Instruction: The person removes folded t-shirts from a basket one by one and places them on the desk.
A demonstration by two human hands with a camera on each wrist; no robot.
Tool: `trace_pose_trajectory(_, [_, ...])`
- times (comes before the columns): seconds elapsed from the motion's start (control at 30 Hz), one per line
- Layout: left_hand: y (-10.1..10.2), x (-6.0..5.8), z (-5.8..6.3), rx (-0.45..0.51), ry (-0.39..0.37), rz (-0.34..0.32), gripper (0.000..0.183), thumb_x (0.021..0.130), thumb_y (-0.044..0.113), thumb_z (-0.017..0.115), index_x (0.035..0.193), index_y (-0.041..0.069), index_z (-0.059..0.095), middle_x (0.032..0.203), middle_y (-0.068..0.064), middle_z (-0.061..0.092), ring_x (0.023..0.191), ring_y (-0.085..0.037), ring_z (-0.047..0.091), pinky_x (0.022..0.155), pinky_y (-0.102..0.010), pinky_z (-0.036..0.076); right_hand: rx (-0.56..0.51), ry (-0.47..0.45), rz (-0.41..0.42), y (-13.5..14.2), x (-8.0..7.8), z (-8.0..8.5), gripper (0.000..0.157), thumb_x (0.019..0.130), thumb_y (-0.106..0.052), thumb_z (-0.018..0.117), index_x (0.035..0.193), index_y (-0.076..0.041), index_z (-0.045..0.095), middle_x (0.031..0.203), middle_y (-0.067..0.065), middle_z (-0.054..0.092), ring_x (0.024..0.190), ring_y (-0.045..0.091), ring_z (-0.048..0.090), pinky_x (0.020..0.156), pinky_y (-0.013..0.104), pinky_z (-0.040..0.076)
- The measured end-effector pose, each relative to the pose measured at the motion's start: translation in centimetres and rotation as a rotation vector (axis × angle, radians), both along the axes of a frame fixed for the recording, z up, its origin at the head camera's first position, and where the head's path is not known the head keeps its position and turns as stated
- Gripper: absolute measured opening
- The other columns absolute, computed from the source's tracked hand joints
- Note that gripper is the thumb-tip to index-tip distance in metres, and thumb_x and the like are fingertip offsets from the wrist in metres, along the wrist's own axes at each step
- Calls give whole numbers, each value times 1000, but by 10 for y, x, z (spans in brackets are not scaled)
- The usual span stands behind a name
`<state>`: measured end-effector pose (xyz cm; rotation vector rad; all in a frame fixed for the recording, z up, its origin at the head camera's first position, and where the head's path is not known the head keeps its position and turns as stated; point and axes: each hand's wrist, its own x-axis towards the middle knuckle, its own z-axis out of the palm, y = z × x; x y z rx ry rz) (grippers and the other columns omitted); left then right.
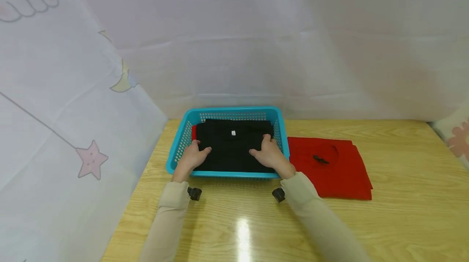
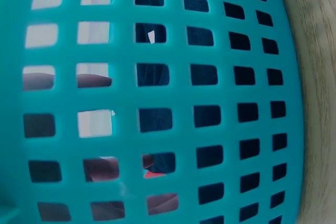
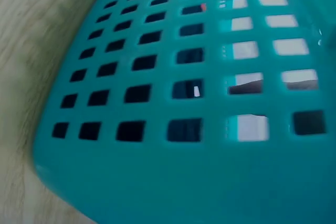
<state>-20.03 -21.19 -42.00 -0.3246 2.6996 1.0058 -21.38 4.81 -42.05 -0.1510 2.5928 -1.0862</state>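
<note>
Head camera high, facing forward-down over whole basket (image 1: 234, 175); wrist cameras (image 1: 196, 194) close up, both facing its front wall (image 2: 180, 93).

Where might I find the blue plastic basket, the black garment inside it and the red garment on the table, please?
Blue plastic basket (image 1: 234, 175): head view, middle of its near rim.
Black garment (image 1: 230, 153): head view, middle of its upper surface.
Red garment (image 1: 335, 175): head view, near the cloth's middle.

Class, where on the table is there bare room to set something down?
The table is bare right of the red cloth and, between the sleeves, below the basket. The basket is crowded: black cloth, left hand, right hand.
</note>
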Motion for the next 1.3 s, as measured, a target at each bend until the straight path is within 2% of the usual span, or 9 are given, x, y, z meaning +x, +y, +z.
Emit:
trace_pose_trajectory(0.23, [0,0,3,61,-6,11,73,98,37,50,150,1,15,152,-30,29,134,-44,40,105,-55,40,5,-28,-1,1,-3,-1,84,97,-33,53,149,11,3,151,37,17,133,48,36,106,58,37])
trace_pose_trajectory(0.43, [-2,-1,3,138,-48,15,78,98,38,50,152,4,4,158,-27,14,142,-45,25,111,-57,31,-10,-20,-2,0,-4,-2,82,97,-33,53,149,10,7,150,36,21,131,47,38,105,58,38])
trace_pose_trajectory(0.7, [-2,0,4,186,-71,0,80,98,36,51,153,4,1,159,-26,9,144,-44,21,113,-57,29,-17,-12,-8,-1,-5,-3,78,96,-32,55,148,8,13,149,35,24,130,47,39,106,59,37])
trace_pose_trajectory(0.9, [-3,-1,3,232,-116,23,93,99,36,51,151,2,-18,161,-20,-10,149,-39,1,119,-54,15,-24,-17,-19,-1,-6,-4,76,96,-32,56,148,6,15,148,33,28,130,45,40,106,59,37])
trace_pose_trajectory(1.07, [-5,-3,1,268,-109,36,90,99,32,52,152,-2,-13,161,-21,-8,149,-39,-1,119,-53,15,-34,20,-18,-1,-8,-6,73,96,-28,56,146,7,18,145,33,34,128,44,42,104,56,40])
trace_pose_trajectory(1.3, [-10,-4,-2,324,-86,25,85,99,28,52,153,-1,-8,161,-21,-4,148,-40,3,119,-55,17,-59,46,-21,-3,-9,-7,70,95,-25,58,147,4,20,145,32,31,123,42,45,103,55,41])
